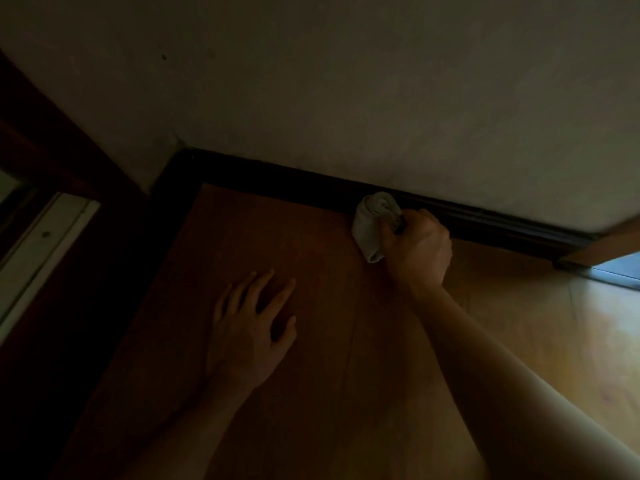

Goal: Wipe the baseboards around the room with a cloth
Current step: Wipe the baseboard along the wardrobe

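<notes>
A dark baseboard (284, 181) runs along the foot of the pale wall, from a corner at the left down to the right. My right hand (420, 249) is closed around a bunched light-grey cloth (375, 220), and the cloth presses against the baseboard near its middle. My left hand (251, 327) lies flat on the reddish wooden floor with its fingers spread, well to the left of and nearer than the cloth. It holds nothing.
A second stretch of dark baseboard (162, 188) meets the first at the corner. A dark door frame with a white edge (41, 251) stands at the left. At the far right a wooden door (609, 240) and a bright floor patch (588, 323) show.
</notes>
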The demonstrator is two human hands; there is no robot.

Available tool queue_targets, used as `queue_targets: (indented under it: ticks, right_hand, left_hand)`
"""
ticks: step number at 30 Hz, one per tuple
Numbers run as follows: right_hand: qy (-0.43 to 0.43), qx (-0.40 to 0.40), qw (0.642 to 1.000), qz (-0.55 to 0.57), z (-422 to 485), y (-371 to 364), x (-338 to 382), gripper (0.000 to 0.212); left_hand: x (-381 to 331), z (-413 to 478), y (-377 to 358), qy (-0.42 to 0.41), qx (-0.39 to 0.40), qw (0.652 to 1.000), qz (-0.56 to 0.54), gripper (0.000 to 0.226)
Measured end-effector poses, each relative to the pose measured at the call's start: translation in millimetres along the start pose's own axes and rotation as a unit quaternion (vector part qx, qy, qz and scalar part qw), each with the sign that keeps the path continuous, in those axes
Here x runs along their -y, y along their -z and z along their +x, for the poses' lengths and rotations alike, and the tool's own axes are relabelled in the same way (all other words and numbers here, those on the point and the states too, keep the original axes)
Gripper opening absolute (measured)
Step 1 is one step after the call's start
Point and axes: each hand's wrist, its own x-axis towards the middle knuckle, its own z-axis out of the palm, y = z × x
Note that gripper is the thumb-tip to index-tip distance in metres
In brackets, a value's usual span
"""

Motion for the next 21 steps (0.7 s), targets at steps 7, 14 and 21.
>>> queue_targets:
  ticks: [7, 14, 21]
  right_hand:
    - [0.026, 0.014, 0.999, 0.011, 0, -16, 21, 0.038]
    - [0.06, 0.045, 0.997, 0.014, -1, -43, 55, 0.039]
    - [0.047, 0.022, 0.999, 0.007, -2, -36, 45, 0.039]
  left_hand:
    - [0, 2, -2, 0.0, 0.001, 1.0, 0.008, 0.061]
    - [-1, 1, -1, 0.003, -0.004, 1.0, -0.004, 0.059]
    - [1, 1, 0, 0.005, 0.005, 1.0, -0.012, 0.06]
